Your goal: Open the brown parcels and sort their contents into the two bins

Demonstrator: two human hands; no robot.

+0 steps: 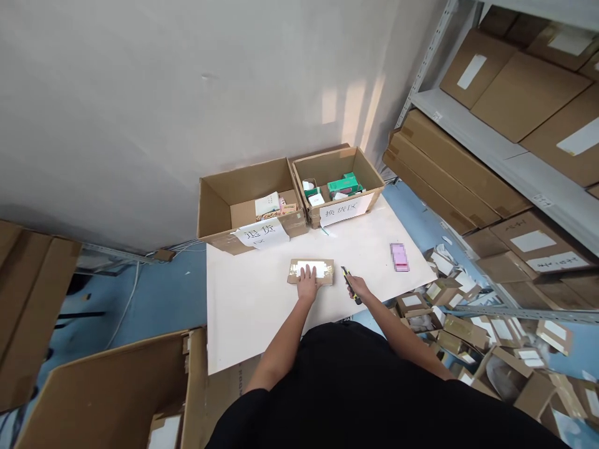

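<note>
A small cardboard parcel [292,279] with a white label and clear tape lies flat on the white table [248,305]. My left hand [307,285] rests on top of it, fingers spread across the label. To the right of the parcel, my right hand [359,288] is wrapped around a yellow and black utility knife [347,274]. The knife points up and away from me, apart from the parcel. Beyond the parcel stand two open cardboard boxes: the left box [218,240] holds a few small packets, and the right box [312,217] holds several small cartons, some green.
A pink blurred flat item [399,257] lies at the table's right side. Metal shelving [486,146] with large cartons rises on the right. Several opened boxes [468,330] are heaped on the floor beneath it. A big open carton [116,380] stands at the lower left.
</note>
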